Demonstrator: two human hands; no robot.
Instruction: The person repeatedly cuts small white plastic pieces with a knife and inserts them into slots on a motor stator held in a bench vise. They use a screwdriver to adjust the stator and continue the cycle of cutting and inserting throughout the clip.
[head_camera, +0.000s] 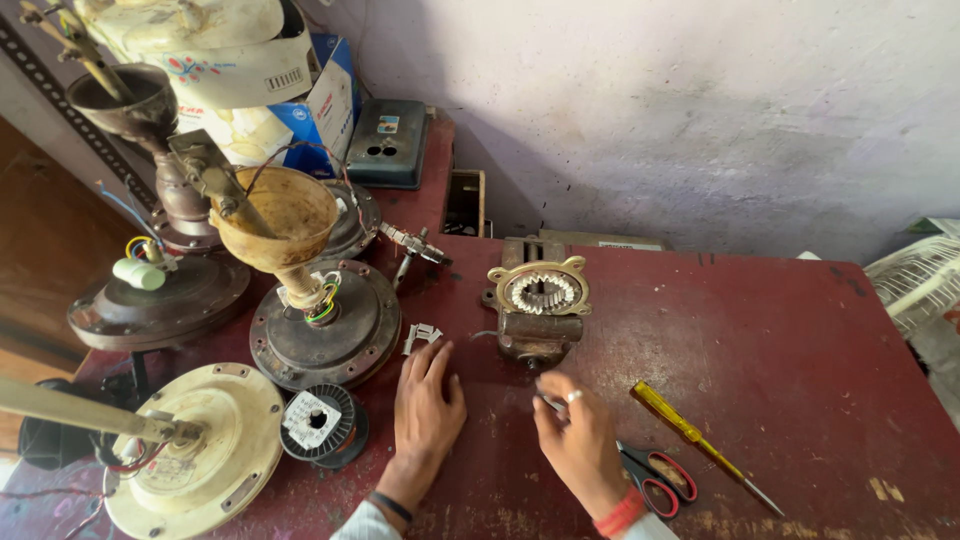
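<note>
My left hand lies flat on the dark red table, fingers apart, fingertips just below a small grey metal clip. My right hand rests to its right with fingers curled around a small thin metal piece; a ring shows on one finger. Straight ahead of both hands a brass-coloured ring-shaped stator with pale windings sits on a bench vise.
Red-handled scissors and a yellow-handled screwdriver lie right of my right hand. A spool of wire and several ceiling fan motors crowd the left. Boxes stand behind, a white fan guard at far right.
</note>
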